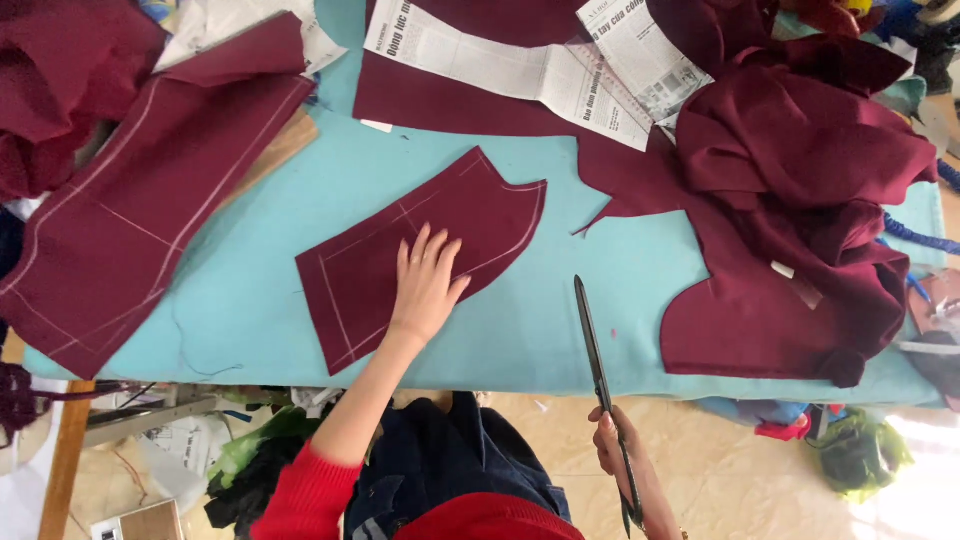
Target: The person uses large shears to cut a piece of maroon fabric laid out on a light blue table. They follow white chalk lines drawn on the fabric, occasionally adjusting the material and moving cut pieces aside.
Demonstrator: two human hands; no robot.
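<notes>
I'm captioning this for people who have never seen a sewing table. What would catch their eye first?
First the cut maroon fabric piece with chalk lines, lying mid-table on the turquoise table cover, with the left hand pressed flat on it. Next, the long dark scissors held closed in the right hand at the table's near edge. A heap of maroon cloth fills the right side.

Tailoring workshop: chalk-marked fabric pieces (420, 255), newspaper patterns (520, 65), scissors (600, 370).

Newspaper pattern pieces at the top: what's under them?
The newspaper pattern pieces lie on a maroon fabric sheet, which spreads out over the turquoise table cover. Whatever chalk lines or cuts sit directly beneath the paper are covered and cannot be seen.
</notes>
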